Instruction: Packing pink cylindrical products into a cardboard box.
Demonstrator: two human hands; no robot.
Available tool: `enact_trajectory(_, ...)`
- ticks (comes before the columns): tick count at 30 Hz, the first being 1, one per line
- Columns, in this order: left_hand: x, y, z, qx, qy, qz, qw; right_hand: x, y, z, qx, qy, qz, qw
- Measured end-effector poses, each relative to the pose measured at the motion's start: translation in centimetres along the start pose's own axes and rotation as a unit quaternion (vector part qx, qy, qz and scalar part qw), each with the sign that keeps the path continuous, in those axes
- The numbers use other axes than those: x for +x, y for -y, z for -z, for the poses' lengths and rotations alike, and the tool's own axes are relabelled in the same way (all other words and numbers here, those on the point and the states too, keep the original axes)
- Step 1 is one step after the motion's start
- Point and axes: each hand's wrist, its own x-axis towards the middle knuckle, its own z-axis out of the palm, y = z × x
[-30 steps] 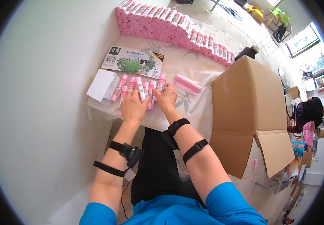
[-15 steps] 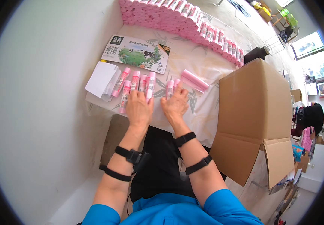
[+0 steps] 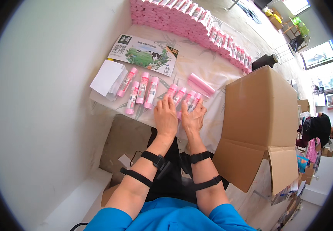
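Note:
Side by side near the table's front edge, my two hands work on small pink rolls with printed labels. My left hand (image 3: 165, 118) has its fingers bent over the lower ends of two pink rolls (image 3: 179, 95). Just to its right, my right hand (image 3: 193, 118) curls its thumb and fingers around two more pink rolls (image 3: 190, 98); its palm side is hidden. Left of my hands, several labelled rolls (image 3: 151, 92) lie loosely spread. Beyond my right hand lies a wider plain pink roll (image 3: 201, 84), touched by neither hand.
White paper sheets (image 3: 106, 79) and a printed carton panel (image 3: 145, 54) lie at the table's left. Many pink rolls (image 3: 170, 23) are stacked along the far side. An open cardboard box (image 3: 251, 111) stands at the right. A white wall (image 3: 58, 96) borders the left.
My left hand has moved right, bringing two pink rolls from the left group beside the right hand's pair. My right hand has shifted slightly right with its rolls.

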Motion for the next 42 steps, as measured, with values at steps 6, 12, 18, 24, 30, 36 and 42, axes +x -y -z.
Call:
enact_trajectory(6, 0.3, 2.8, 2.1, -0.142, -0.035, -0.018, 0.989, -0.6, 1.7, 0.6, -0.046, 0.039, 0.005, 0.998)
enact_trajectory(12, 4.6, 6.6, 2.7, -0.054, -0.020, 0.065, 0.996, -1.1, 2.1, 0.6, -0.048, 0.048, -0.001, 0.998)
enact_trajectory(18, 3.4, 4.9, 1.3, -0.170, 0.025, 0.069, 0.983, -1.1, 1.5, 0.3, -0.065, 0.039, 0.018, 0.997)
enact_trajectory(24, 5.0, 9.3, 3.2, 0.010, -0.126, 0.047, 0.991, -0.8, 0.9, 0.6, -0.055, 0.016, 0.044, 0.997)
enact_trajectory(30, 5.5, 10.9, 3.6, -0.020, -0.018, 0.076, 0.997, -1.5, 0.9, 0.1, -0.040, 0.018, 0.053, 0.998)
enact_trajectory(36, 9.1, 9.1, 4.7, -0.023, 0.009, -0.003, 1.000, 0.3, 3.5, 3.8, -0.138, -0.045, 0.081, 0.986)
enact_trajectory(42, 22.5, 2.1, 4.3, -0.397, 0.094, -0.009, 0.913, 17.0, 9.5, 5.2, 0.293, -0.149, -0.012, 0.944)
